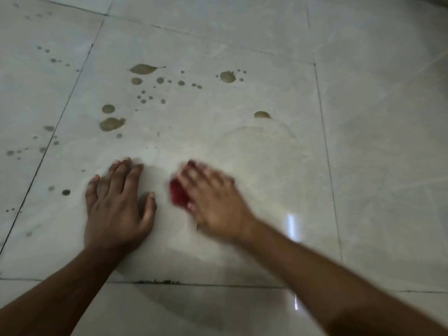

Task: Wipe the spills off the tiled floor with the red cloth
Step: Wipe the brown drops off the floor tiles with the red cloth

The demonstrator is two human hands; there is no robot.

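Pretty dim, flat indoor light with a greenish-grey cast. The glossy floor [363, 141] throws back a small bright glare streak [291, 225] near the bottom right. The right hand [213, 200] is smeared with motion blur, while the left hand [116, 209] looks fairly sharp. Grout lines bow a bit toward the edges, and soft shadows sit under both arms.
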